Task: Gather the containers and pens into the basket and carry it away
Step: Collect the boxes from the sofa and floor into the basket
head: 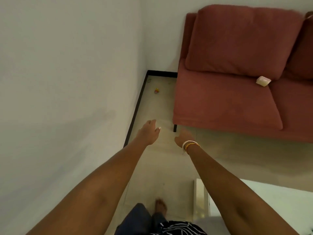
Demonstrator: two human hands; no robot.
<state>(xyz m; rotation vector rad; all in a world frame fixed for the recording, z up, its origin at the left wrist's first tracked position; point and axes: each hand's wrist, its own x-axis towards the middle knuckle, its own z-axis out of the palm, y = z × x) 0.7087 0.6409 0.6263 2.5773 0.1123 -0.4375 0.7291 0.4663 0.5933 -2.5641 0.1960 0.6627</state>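
Both my arms stretch forward over the pale floor. My left hand hangs with relaxed fingers and holds nothing. My right hand, with bangles at the wrist, is seen from behind; its fingers point away and nothing shows in it. No basket, container or pen is in view.
A red sofa fills the right, with a small pale packet on its seat and a black leg just beyond my hands. A white wall stands at left with a black skirting. A small red-yellow object lies in the corner. A white table corner is at lower right.
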